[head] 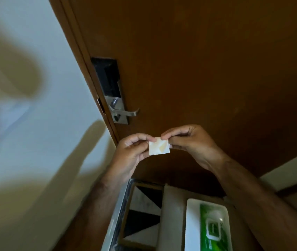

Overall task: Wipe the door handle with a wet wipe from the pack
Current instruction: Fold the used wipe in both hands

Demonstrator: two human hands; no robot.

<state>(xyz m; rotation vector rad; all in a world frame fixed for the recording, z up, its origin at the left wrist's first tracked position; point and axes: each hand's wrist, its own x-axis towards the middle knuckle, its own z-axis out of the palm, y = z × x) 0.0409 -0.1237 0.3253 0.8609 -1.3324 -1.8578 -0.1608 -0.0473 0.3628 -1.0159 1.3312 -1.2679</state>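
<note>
A small folded white wet wipe (159, 146) is pinched between both hands in front of the brown door. My left hand (131, 153) grips its left edge, my right hand (189, 142) its top right corner. The silver lever door handle (127, 111) sits on a metal lock plate above and left of the hands, apart from them. The green and white wipe pack (209, 227) lies below, near the bottom edge, under my right forearm.
A black electronic lock panel (108, 77) is set above the handle. The brown door (198, 60) fills the right; a white wall (35, 124) lies left. Below are a black and white patterned floor (144, 214) and a white surface (173, 218) holding the pack.
</note>
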